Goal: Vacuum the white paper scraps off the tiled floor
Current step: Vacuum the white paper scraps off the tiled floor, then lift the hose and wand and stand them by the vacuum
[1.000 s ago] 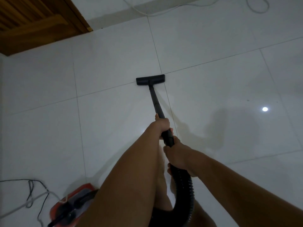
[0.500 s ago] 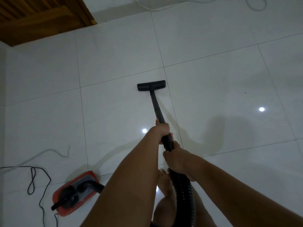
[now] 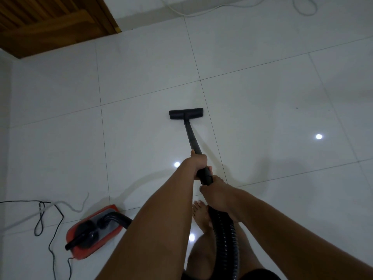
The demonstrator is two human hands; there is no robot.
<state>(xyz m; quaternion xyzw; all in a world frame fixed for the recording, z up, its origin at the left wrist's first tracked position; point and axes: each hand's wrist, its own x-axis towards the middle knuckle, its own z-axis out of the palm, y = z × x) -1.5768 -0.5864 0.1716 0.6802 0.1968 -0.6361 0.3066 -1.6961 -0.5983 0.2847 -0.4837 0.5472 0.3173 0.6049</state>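
You held the black wand [image 3: 190, 136] with both hands. Your left hand [image 3: 198, 162] was wrapped around it further forward, fingers curled tight on the tube. Your right hand [image 3: 215, 190] clamped it just behind, at 5 o'clock from the left, where the smooth tube met the ribbed black hose [image 3: 226, 239]. The hose ran past your bare foot [image 3: 200, 215] toward 6 o'clock.

The wand was slim, matte black and straight, slanting from your hands toward 11 o'clock. At its far end the floor nozzle [image 3: 186, 113] was a wide black bar set crosswise to the tube. It lay flat on the tiled floor [image 3: 141, 138] near the middle of the view, its right tip just beside a grout line. The tiles were large, white and glossy, with a round lamp reflection [image 3: 318, 136] at 3 o'clock.

The red canister [image 3: 91, 229] with its black top sat on the floor at 8 o'clock, well apart from the nozzle. A black cord [image 3: 20, 202] and a pale cord [image 3: 26, 216] trailed at 9 o'clock. A wooden door [image 3: 50, 23] stood at 11 o'clock, and a white cable [image 3: 222, 7] lay by the wall at 12 to 1 o'clock. Whether any white scraps lay on the white tiles, I couldn't tell.
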